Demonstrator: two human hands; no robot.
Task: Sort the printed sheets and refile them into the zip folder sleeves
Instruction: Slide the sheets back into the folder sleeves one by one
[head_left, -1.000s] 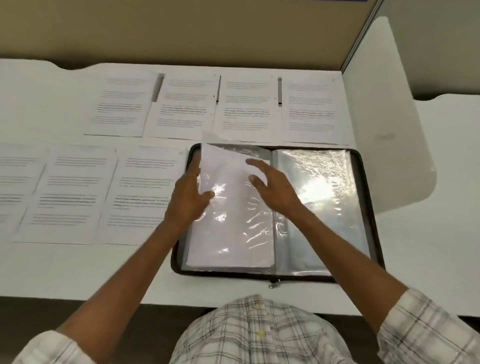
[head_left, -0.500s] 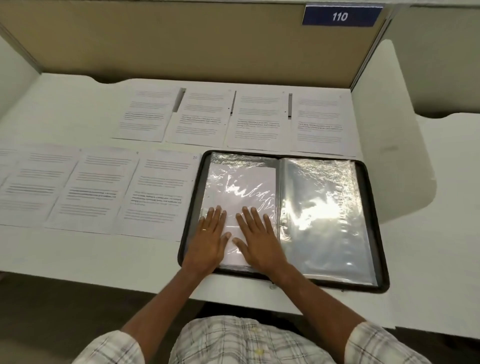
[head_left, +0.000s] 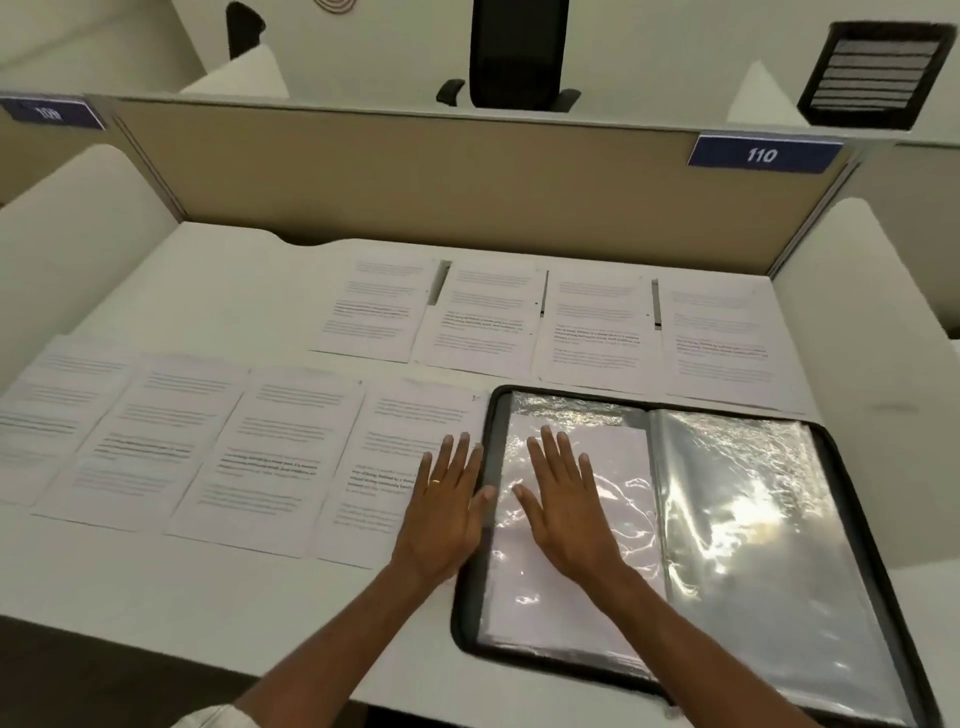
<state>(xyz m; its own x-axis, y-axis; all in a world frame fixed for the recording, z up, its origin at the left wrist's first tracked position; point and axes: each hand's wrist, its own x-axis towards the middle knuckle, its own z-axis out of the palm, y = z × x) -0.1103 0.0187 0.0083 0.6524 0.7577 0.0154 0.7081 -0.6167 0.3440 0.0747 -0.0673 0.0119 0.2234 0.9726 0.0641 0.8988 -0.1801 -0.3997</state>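
Folder: zip folder (head_left: 469, 587) lies open and flat on the counter (head_left: 171, 587) at the near right, its black rim showing all round
Left sleeve: clear left sleeve (head_left: 571, 415) holds one filed sheet (head_left: 597, 457), white with no print legible, whose top edge sits below the sleeve's top
Right sleeve: right sleeve (head_left: 753, 519) is shiny and wrinkled; whether paper is inside I cannot tell
Right hand: right hand (head_left: 569, 504) lies flat on the left sleeve, fingers straight and spread, gripping nothing
Left hand: left hand (head_left: 447, 504) is flat with straight fingers over the right edge of the nearest sheet (head_left: 400, 447), thumb reaching onto the folder's rim; it holds nothing, and a ring (head_left: 434, 482) sits on one finger
Near row: four printed sheets (head_left: 270, 457) lie side by side left of the folder, edges touching or overlapping
Far row: four more sheets (head_left: 597, 327) lie beyond the folder, toward the partition (head_left: 415, 171)
Signs: blue plate (head_left: 762, 155) reading 110 at the partition's top right; second plate (head_left: 49, 111) at the left, blurred
Beyond: office chair (head_left: 519, 52) behind the partition
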